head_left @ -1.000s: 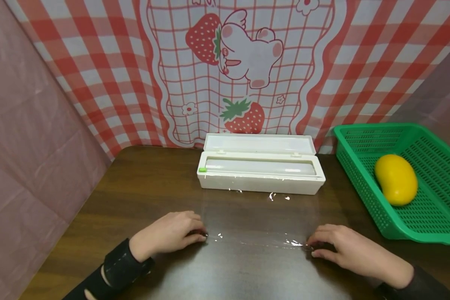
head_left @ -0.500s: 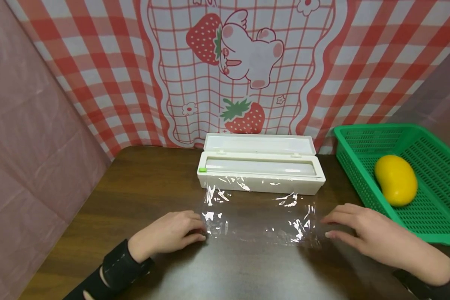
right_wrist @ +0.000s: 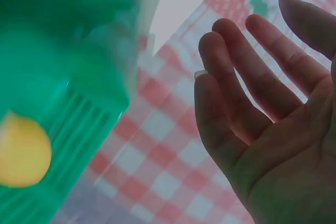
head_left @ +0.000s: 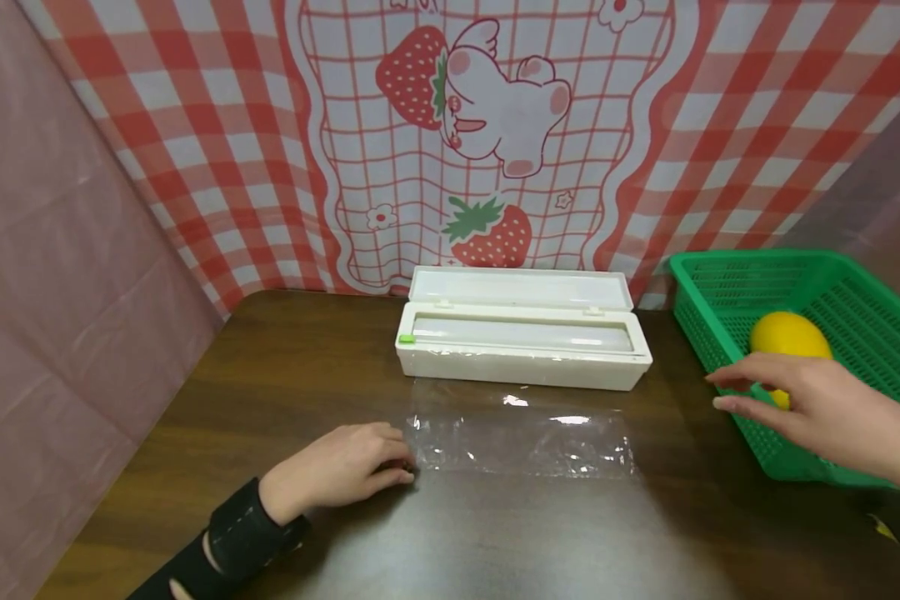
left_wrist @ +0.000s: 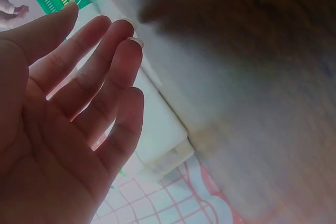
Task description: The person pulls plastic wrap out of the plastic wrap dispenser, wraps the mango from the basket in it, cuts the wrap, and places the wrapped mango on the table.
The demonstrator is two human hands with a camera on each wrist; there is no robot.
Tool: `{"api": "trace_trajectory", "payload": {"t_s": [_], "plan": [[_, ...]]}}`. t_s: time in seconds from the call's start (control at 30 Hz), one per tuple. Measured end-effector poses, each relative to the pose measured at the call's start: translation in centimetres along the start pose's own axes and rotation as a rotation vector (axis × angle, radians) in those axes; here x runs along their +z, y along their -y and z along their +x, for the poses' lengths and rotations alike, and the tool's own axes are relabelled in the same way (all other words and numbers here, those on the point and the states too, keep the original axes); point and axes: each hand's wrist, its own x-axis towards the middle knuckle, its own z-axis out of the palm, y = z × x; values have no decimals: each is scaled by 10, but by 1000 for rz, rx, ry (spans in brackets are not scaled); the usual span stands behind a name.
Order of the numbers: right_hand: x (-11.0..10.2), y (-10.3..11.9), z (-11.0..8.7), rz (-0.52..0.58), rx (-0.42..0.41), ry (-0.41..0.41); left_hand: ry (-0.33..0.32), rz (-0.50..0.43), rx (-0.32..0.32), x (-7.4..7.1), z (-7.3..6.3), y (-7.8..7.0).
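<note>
A clear sheet of cling film (head_left: 521, 442) lies on the table in front of the white cling film dispenser (head_left: 525, 367), whose lid stands up. My left hand (head_left: 345, 467) rests on the table at the film's left edge. In the left wrist view its fingers are loosely bent and the thumb is apart from them, with no film visible between. My right hand (head_left: 817, 404) is in the air over the near left side of the green basket (head_left: 761, 442), holding nothing. Its fingers are relaxed in the right wrist view. Behind that hand, partly hidden, a yellow mango-like fruit (head_left: 791, 333) lies in the basket.
A small green slider (head_left: 407, 339) sits at the dispenser's left end. Behind the brown wooden table (head_left: 270, 375) hangs a red-and-white checked cloth (head_left: 217, 167). A pinkish cloth (head_left: 60, 292) hangs on the left.
My right hand has let go of the film's right corner and moved right and up to the basket. The film has settled flatter. My left hand has stayed in place.
</note>
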Motion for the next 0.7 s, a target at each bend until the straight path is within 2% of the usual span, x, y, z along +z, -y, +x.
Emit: {"api": "trace_trajectory", "payload": {"t_s": [0.17,0.33,0.53,0.7], "plan": [[-6,-28,1,-27,64,-48,13,-8,-11,0,0,-1],[-6,-58,4,-54,129,-51,22,-12,-20,-1,0,-1],[-10,-92,10,-71,239,-2,20,-12,-14,1,0,0],[-10,-120,16,-95,281,75,45,-25,-30,1,1,-1]]}}
